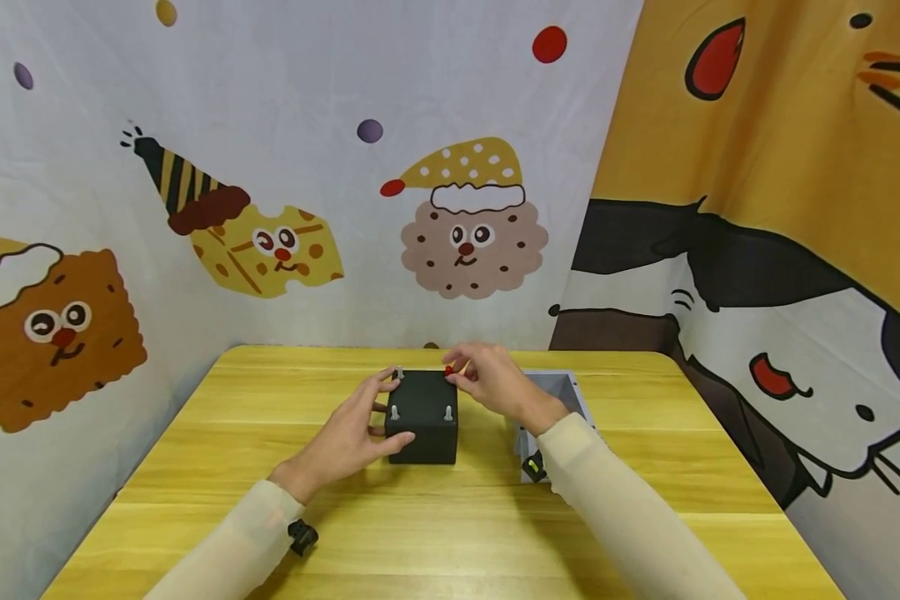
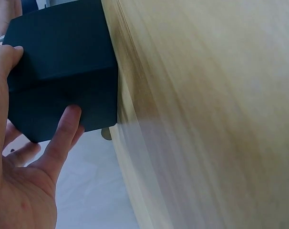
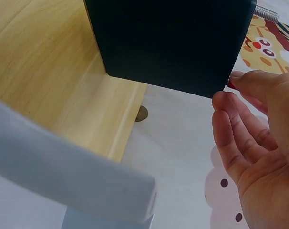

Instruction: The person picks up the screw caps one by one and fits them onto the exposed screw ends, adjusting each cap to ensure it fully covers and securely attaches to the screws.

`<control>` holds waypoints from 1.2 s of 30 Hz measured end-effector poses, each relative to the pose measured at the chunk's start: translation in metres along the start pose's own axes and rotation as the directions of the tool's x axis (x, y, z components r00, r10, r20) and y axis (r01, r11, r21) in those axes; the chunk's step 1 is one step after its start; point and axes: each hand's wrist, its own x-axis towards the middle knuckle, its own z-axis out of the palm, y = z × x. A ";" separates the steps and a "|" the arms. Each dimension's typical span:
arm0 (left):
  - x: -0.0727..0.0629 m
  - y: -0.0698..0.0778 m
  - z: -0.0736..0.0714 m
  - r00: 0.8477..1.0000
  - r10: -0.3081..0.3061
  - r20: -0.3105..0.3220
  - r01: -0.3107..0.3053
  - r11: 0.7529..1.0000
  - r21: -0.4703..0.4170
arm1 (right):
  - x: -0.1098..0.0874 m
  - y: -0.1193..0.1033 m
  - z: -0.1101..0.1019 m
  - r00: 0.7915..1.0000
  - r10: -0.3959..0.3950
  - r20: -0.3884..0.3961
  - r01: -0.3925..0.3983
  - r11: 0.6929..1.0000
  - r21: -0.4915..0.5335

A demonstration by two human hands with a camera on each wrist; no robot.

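Note:
A black box (image 1: 422,437) stands on the table, with silver threaded bolts (image 1: 448,412) rising from the corners of its top. My left hand (image 1: 348,425) holds the box at its left side, the thumb on the front face and the fingers (image 2: 63,129) spread along the side. At the far right corner my right hand (image 1: 495,382) pinches a small red piece (image 1: 449,371) between thumb and fingertips. In the right wrist view the red piece (image 3: 231,85) is mostly hidden by the thumb, and one bolt (image 3: 267,14) sticks out past the box.
To the right of the box a grey open bin (image 1: 558,385) stands on the wooden table (image 1: 450,533), partly covered by my right forearm. A cartoon-printed cloth (image 1: 292,83) hangs behind the table's far edge. Small dark devices sit at both wrists.

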 end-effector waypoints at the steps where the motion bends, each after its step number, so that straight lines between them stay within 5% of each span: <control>1: 0.000 0.000 0.000 1.000 0.000 0.000 0.000 1.000 0.002 | 0.000 0.000 0.000 1.000 0.004 0.002 -0.004 1.000 0.001; 29: -0.001 0.000 0.000 1.000 -0.002 -0.002 0.002 1.000 0.023 | -0.031 0.025 -0.030 0.995 0.101 0.017 -0.100 0.994 -0.039; 36: 0.000 0.002 0.000 1.000 -0.001 -0.005 0.001 1.000 0.020 | -0.046 0.042 -0.042 0.995 0.092 -0.048 -0.095 0.993 -0.069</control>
